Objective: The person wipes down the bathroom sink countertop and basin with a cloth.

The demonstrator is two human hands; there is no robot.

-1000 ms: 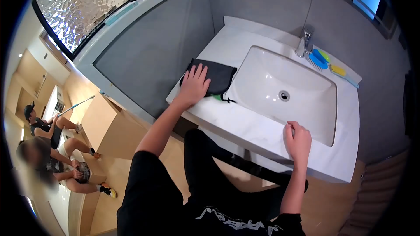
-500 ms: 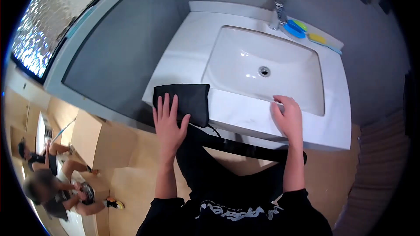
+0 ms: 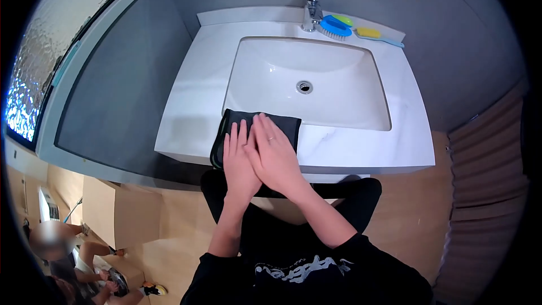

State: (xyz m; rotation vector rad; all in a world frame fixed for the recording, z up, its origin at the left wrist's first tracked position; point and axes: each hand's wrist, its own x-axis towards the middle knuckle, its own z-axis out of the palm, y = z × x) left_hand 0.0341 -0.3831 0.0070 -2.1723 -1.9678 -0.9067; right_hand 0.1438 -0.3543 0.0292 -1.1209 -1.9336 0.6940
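A dark grey folded cloth (image 3: 289, 129) with black edging lies on the front rim of the white sink counter, its lower edge hanging at the counter's front. Flat on this cloth rests my left hand (image 3: 239, 164), fingers stretched out. My right hand (image 3: 276, 158), with a ring on one finger, is laid partly over the left one, fingers straight and also on the cloth. Neither hand grips anything. Behind the cloth is the white basin (image 3: 322, 107) with its drain (image 3: 304, 87).
At the back stands a chrome faucet (image 3: 310, 11). Beside it lie a blue scrub brush (image 3: 336, 27) and a yellow-headed brush (image 3: 370, 33). A grey partition (image 3: 118, 79) borders the left, a brown curtain (image 3: 480, 192) the right. People sit at lower left near a wooden box (image 3: 121, 209).
My right hand has moved left from the basin's front rim onto my left hand and the cloth. The cloth has shifted right along the counter with my left hand. The view has turned.
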